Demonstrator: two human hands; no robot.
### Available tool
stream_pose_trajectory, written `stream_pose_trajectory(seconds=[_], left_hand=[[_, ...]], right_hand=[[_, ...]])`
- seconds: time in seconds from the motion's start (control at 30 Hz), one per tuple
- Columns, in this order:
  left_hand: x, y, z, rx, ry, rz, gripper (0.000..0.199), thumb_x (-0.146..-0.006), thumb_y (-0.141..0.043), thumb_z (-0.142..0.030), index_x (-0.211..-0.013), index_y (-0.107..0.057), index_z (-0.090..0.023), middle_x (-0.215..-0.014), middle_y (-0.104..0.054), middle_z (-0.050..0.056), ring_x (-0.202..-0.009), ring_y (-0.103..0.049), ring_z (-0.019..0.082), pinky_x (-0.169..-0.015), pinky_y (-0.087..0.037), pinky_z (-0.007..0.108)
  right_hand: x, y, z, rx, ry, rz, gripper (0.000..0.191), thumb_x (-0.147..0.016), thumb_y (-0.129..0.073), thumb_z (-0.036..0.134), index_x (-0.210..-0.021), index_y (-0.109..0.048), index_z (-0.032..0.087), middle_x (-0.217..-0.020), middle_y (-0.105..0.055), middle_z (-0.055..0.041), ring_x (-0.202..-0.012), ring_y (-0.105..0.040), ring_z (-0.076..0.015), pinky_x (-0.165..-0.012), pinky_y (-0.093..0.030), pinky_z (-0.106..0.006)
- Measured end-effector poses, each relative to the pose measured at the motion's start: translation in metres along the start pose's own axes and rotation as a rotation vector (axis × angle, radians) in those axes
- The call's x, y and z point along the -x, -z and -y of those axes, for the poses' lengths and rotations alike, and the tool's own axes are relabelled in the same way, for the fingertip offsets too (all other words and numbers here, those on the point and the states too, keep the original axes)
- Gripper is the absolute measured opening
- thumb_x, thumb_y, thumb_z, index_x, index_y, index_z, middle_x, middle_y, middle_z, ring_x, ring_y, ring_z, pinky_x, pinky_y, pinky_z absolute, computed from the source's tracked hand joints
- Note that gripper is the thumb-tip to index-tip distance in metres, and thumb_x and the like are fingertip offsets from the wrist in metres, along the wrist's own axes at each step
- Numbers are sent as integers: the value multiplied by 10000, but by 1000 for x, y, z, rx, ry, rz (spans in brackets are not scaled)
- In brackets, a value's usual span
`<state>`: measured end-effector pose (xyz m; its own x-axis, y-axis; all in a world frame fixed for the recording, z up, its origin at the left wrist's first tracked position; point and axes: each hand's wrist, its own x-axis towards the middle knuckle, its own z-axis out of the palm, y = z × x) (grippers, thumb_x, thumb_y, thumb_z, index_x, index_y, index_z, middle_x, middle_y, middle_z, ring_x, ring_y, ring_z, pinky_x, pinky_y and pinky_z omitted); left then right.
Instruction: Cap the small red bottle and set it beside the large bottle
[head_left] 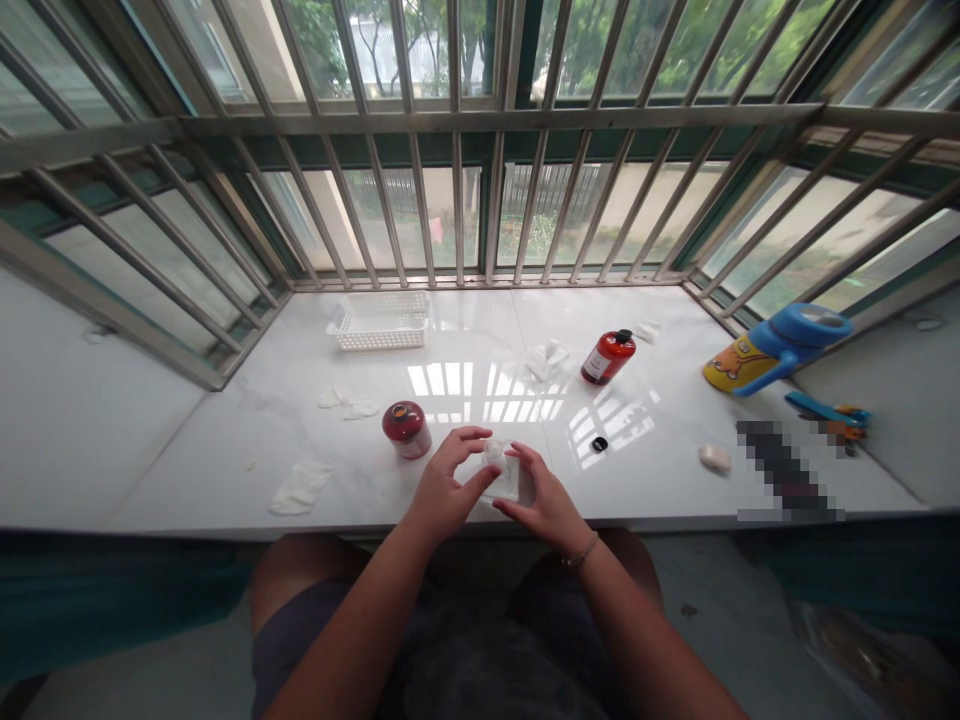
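Note:
Near the front edge of the windowsill counter, a small clear bottle with a squarish body stands between my two hands. My left hand is closed round its rounded clear top, thumb in front and fingers behind. On the other side, my right hand grips the clear body between thumb and fingers. Whether liquid is inside cannot be made out. Just left of my left hand is a dark red bottle with its mouth uncapped. A small black cap lies to the right of my right hand.
A white basket sits at the back left. Farther right stand a red bottle with a black cap and a blue-yellow flask. Crumpled white pieces and a pinkish lump lie about. Metal bars close off the window.

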<state>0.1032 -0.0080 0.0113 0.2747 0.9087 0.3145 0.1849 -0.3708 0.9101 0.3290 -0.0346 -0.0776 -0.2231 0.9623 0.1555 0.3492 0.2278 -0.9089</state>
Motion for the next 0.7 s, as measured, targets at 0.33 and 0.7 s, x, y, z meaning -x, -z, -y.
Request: stream_pose_trajectory(seconds=[0.33, 0.7], left_hand=[[1, -1, -2, -96, -29, 10, 207, -958, -804, -273, -1160, -769, -250, -1403, -668, 135, -1337, -645, 302, -1145, -528, 500], [2, 1, -11, -95, -29, -141, 202, -943, -835, -363, -1101, -781, -249, -1358, -692, 128, -1313, -667, 306, -1174, -521, 521]], right_hand=[[1, -1, -2, 34, 12, -4, 951, -871, -886, 503, -1633, -350, 314, -1639, -519, -141, -1476, -566, -341, -1255, -456, -545], [0, 0, -1, 0, -10, 5, 969, -860, -894, 487, -1634, -338, 311, -1573, -580, -136, -1461, -578, -346, -1254, -449, -569]])
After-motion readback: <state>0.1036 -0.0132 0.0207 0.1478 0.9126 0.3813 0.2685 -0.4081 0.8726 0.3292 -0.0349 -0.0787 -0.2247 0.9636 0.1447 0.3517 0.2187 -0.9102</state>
